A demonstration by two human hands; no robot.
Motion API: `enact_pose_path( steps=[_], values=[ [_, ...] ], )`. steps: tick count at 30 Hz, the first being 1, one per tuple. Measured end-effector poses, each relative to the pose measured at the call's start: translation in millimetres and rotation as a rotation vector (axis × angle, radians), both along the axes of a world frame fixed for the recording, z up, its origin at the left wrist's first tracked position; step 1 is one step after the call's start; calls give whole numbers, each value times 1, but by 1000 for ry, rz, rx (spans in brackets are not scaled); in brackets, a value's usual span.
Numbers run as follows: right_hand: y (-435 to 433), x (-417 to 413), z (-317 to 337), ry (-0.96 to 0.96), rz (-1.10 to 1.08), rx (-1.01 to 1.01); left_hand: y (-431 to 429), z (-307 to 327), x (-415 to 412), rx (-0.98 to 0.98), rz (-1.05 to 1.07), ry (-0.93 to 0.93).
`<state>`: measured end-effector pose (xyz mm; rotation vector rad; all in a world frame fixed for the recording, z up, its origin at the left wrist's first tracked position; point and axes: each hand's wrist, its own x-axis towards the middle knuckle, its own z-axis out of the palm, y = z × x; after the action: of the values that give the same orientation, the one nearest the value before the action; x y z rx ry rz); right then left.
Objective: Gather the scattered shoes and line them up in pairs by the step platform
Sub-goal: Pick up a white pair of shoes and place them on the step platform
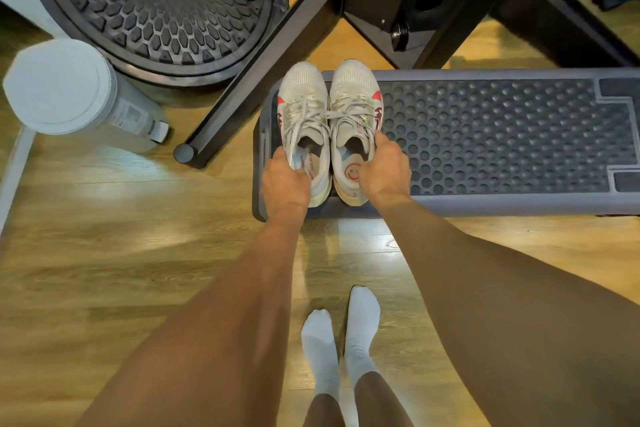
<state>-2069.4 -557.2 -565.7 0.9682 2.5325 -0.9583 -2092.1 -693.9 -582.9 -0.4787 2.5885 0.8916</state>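
Lighting: bright, warm indoor light from above, leaving pale glossy patches on the wooden floor (104, 191) ahead of me and between my forearms (242, 305); shadows soft, one dark band under the near edge of the step platform (502, 135). Quality: wide-angle bending at the edges, the platform's long sides bowed and my arms swollen toward the lower corners; centre fairly sharp, the white bin (59, 87) at left smeared and soft, the black machine frame (263, 80) at top dim
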Motion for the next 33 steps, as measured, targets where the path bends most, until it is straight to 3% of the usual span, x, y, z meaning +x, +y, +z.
enact_pose_path(
  steps=[4, 13, 21, 30, 33],
  values=[
    [7, -9, 2, -3, 35, -31, -3, 1, 4, -14, 29, 22],
    [1, -1, -2, -50, -4, 45, -2, 5, -4, -57, -142, 35],
    [-1, -1, 9, -100, -36, 65, -3, 11, -9, 4, -80, -129],
    [-8, -17, 55, 37, 4, 61, -9, 47, -18, 31, -48, -204],
    [-14, -21, 69, 79, 45, 38, -7, 55, -19, 49, -20, -139]
  ],
)
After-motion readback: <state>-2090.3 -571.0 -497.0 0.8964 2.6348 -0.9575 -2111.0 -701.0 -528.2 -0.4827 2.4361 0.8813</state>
